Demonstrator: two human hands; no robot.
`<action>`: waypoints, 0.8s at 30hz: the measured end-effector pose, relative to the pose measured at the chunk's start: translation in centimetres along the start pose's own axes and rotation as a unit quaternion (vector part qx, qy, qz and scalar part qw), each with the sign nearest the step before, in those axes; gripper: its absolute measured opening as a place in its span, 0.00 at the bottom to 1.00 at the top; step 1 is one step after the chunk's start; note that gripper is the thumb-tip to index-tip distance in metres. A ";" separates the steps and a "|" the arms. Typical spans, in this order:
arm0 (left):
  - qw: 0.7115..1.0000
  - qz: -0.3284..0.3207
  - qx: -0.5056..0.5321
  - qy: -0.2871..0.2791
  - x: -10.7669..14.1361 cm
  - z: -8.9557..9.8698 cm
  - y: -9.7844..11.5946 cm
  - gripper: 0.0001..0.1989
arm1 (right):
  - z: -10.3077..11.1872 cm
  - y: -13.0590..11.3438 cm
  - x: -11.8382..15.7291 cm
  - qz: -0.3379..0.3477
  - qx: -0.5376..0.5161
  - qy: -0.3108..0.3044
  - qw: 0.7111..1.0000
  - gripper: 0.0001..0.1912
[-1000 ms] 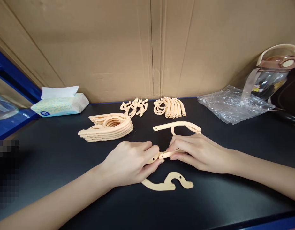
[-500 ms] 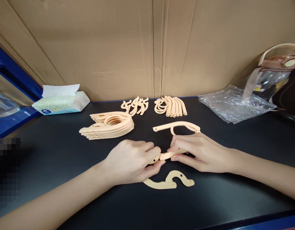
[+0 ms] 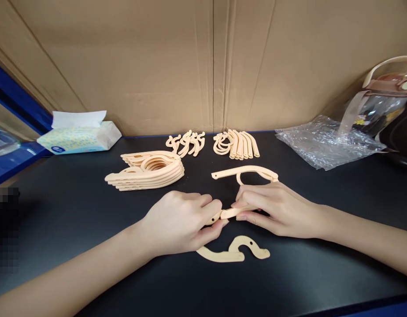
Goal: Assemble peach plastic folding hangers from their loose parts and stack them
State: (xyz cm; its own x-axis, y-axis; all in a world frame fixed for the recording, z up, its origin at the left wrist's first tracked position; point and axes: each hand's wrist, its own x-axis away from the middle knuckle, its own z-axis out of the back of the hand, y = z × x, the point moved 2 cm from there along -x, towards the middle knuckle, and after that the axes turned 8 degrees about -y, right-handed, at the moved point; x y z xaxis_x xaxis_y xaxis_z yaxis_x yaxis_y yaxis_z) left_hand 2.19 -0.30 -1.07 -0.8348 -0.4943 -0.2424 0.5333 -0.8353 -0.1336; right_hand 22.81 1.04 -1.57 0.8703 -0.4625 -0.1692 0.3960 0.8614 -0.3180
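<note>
My left hand (image 3: 182,222) is closed around a cream plastic folding-hanger piece, whose end with a small dark hole (image 3: 214,218) pokes out by the fingertips. Between the thumb and fingers of my right hand (image 3: 279,211) is a slim hanger arm (image 3: 230,213). The two ends meet between my hands; whether they are joined I cannot tell. On the table just below lies a flat S-curved hanger piece (image 3: 221,256), partly under my left hand. Another hanger arm (image 3: 245,170) with a curved loop lies behind my right hand, partly hidden by it.
To the left, several folded hangers (image 3: 147,179) are stacked. Small hooks (image 3: 192,144) and a row of hanger arms (image 3: 245,144) lie at the back. A tissue pack (image 3: 78,137) sits far left; crumpled clear plastic (image 3: 322,143) and a bottle (image 3: 385,103) are right.
The view has shifted slightly. Both hands keep nearly the same position and the same grip on the hanger pieces.
</note>
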 end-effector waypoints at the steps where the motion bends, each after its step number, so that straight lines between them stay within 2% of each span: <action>1: 1.000 0.000 0.002 0.000 0.0 0.0 0.0 0.14 | 0.0 0.0 0.0 0.002 0.003 0.003 1.000 0.08; 13: 1.000 -0.001 0.001 -0.019 0.0 0.1 0.1 0.15 | 0.1 -0.2 0.0 0.006 0.021 0.005 1.000 0.09; 24: 1.000 -0.006 0.002 -0.013 -0.2 0.1 0.0 0.15 | 0.1 -0.2 0.0 0.010 0.029 0.007 1.000 0.08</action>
State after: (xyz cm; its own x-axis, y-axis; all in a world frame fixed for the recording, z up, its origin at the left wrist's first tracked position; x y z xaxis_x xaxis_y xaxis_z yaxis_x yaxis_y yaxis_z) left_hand 2.35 -0.26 -0.89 -0.8443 -0.4907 -0.2155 0.5232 -0.8419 -0.1326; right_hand 22.77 0.86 -1.44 0.8741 -0.4483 -0.1871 0.3959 0.8806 -0.2605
